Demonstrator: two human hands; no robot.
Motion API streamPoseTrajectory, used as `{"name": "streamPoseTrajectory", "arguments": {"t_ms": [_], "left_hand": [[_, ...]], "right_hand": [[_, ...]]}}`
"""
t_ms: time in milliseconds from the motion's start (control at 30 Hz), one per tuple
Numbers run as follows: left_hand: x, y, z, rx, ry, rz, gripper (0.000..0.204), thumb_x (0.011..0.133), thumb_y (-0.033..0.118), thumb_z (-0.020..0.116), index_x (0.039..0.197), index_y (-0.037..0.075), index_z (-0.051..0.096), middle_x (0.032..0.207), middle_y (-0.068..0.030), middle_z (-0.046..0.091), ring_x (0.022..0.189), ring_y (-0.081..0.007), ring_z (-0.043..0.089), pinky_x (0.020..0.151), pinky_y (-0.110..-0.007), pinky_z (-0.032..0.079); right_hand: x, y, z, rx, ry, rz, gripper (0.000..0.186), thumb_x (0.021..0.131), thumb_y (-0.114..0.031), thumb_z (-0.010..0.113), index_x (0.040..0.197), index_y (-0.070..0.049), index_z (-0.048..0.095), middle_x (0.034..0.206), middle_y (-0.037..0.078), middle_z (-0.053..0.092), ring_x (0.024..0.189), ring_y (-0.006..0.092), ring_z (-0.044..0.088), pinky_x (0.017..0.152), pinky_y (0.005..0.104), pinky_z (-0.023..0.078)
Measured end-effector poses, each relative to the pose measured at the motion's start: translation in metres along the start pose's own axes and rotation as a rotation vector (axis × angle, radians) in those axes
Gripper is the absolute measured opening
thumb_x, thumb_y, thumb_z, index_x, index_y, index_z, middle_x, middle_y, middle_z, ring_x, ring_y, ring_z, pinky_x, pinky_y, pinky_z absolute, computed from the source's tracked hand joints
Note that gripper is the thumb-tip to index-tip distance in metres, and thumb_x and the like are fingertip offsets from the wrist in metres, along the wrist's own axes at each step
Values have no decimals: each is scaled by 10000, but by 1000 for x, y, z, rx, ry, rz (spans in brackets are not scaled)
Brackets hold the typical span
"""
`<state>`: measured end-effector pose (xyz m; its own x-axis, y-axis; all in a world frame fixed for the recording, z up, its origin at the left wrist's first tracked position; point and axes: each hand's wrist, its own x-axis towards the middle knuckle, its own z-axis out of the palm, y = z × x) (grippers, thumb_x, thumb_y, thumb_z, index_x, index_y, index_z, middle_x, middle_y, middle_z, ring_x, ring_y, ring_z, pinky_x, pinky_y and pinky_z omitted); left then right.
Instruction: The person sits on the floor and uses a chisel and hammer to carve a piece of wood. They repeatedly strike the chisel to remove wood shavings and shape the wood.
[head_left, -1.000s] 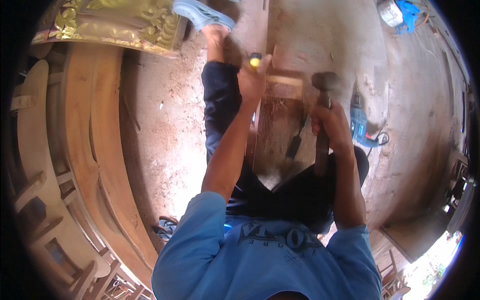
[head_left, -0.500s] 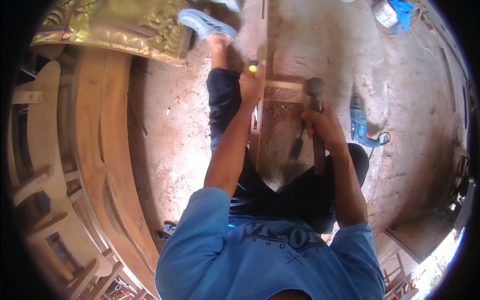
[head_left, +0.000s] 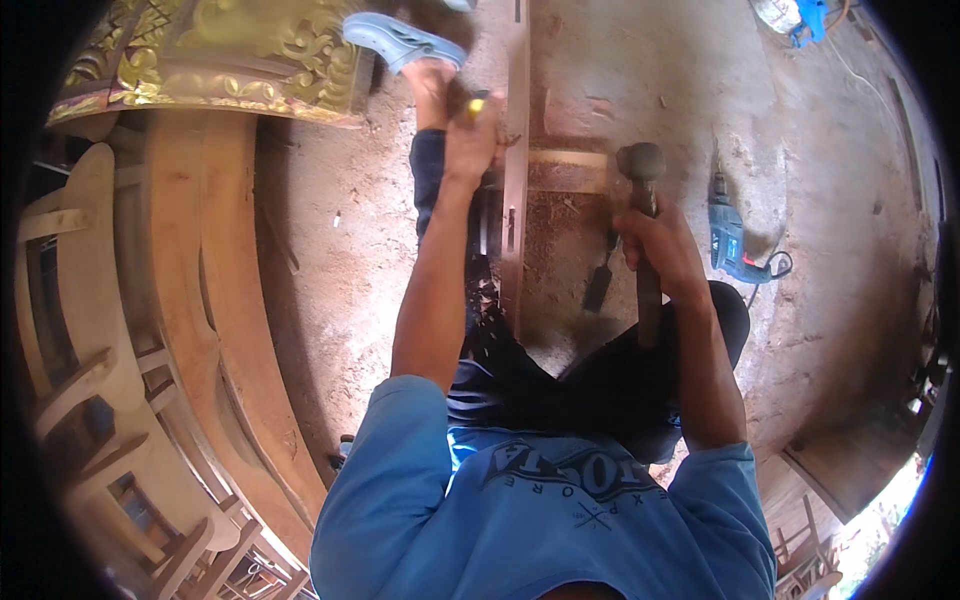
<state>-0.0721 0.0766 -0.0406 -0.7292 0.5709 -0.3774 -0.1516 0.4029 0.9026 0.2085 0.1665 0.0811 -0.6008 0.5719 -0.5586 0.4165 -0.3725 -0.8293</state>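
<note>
Clock face read from the middle of the head view
Left hand [head_left: 468,145], 12 o'clock: closed in a fist round a slim yellow-and-black handled tool [head_left: 478,106], handle end poking out above the grip; lower part too blurred to read
Right hand [head_left: 658,242], 2 o'clock: clamped on a mallet with a dark, round head [head_left: 640,161], head up beyond the fist, shaft running down toward 6 o'clock
The 2 hands well apart
Long, pale wooden beam with narrow dark slots [head_left: 513,185], 12 to 1 o'clock, between the hands, just beside the left fist; contact cannot be told
Short light-brown wooden crosspiece [head_left: 568,172], 1 o'clock, to the beam's right
Dark flat-bladed tool [head_left: 598,288], 3 o'clock, lying near the right hand
Blue-and-black power drill [head_left: 728,238], between 2 and 3 o'clock, on the dusty brown floor [head_left: 820,230]
Gold carved panel [head_left: 225,65], between 10 and 11 o'clock; broad brown timber boards [head_left: 235,340], 9 o'clock
</note>
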Motion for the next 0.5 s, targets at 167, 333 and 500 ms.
{"name": "streamPoseTrajectory", "arguments": {"t_ms": [167,333,500], "left_hand": [[-28,50,-30,-411,152,94,424,1000,495,618,918,88,534,618,-29,552,455,-115,499,383,-258,376],[-28,26,0,-332,194,173,382,1014,439,626,944,76,528,604,-20,547,427,-107,508,370,-261,383],[-31,4,20,-187,262,242,372,996,385,676,854,67,548,566,6,539,426,-76,491,386,-255,374]], "right_hand": [[-8,-5,10,-102,-44,-1,107,863,-105,646,854,-49,555,581,35,532,460,128,506,460,295,396],[-16,-6,18,-172,-33,-21,108,860,-105,647,855,-49,555,562,28,522,455,127,503,457,293,390],[-15,3,14,-147,6,72,116,857,-77,649,895,-34,548,597,29,532,458,128,506,443,292,400]]}}
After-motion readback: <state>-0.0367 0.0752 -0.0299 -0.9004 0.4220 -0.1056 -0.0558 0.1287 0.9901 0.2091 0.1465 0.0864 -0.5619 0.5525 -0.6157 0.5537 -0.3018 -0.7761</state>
